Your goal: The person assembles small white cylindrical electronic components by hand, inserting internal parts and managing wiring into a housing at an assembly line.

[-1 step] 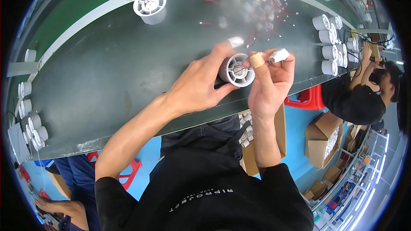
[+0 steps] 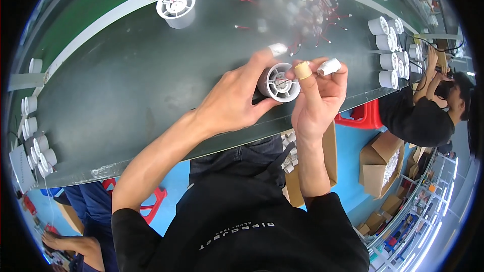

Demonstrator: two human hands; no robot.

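White plastic housing (image 2: 279,82) clamped in left hand (image 2: 236,102) fingers; right hand (image 2: 315,95) fingers pinch small white part (image 2: 329,66) beside it; fitting looks unfinished, wired pile (image 2: 297,7) waiting on worktop (image 2: 126,80)

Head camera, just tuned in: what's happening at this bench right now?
A person at a dark workbench grips a round white slotted housing in the left hand. The right hand, with taped fingertips, pinches at thin wires at the housing's open face. Another such housing stands further back, next to a pile of small red-wired parts. White cylinders are lined up to the right, where another person works.
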